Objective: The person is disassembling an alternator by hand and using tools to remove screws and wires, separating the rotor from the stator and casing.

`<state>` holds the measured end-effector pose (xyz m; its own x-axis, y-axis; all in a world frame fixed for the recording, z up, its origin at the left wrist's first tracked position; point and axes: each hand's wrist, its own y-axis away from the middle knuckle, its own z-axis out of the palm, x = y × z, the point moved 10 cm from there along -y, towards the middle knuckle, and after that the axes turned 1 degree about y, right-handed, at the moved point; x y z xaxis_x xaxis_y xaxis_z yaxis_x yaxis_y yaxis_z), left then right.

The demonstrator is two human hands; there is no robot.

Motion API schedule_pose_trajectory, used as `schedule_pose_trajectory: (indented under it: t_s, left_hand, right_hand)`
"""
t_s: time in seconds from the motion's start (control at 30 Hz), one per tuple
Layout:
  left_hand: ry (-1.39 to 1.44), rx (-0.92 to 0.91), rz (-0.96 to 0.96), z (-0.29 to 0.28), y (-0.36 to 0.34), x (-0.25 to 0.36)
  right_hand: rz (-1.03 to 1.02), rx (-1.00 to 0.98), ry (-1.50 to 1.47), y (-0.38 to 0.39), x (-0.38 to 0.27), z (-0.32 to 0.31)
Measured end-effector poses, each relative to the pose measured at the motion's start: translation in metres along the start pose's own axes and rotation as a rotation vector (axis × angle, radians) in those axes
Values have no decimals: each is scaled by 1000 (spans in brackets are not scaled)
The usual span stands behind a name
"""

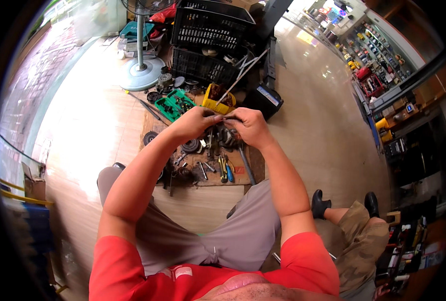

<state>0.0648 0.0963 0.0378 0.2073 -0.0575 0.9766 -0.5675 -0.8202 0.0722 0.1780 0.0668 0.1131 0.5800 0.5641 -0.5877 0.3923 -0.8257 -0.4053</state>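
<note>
Head view: the left hand (201,122) and the right hand (252,125) meet above a brown, stained, flat board (213,182) on the pale tiled floor (308,145). The fingers of both hands look pinched on one small, dark, narrow piece (229,119) — held up between them, probably to steady it from two sides; its exact shape is too small to tell. Just beyond, one green plastic tray (163,107) stands at left and one yellow plastic bin (209,103) at right, likely to keep their contents together within reach. Two black slatted plastic crates (208,37) are stacked at the far side, apparently to save space. Toward the near edge, one blue-handled tool (230,174) and one yellow-and-black-handled tool (223,171) lie side by side — handles pointing near, perhaps for easy pickup. At least two dark round discs (150,138) lie at left.
</note>
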Motion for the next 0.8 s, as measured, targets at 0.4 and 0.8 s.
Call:
schedule_pose_trajectory:
  t_s: [0.4, 0.8]
  left_hand:
    - [-548, 270, 293, -3, 1, 18]
    - [-742, 177, 217, 9, 8, 15]
  right_hand:
    - [301, -321, -268, 12, 41, 35]
    - [265, -397, -30, 18, 37, 46]
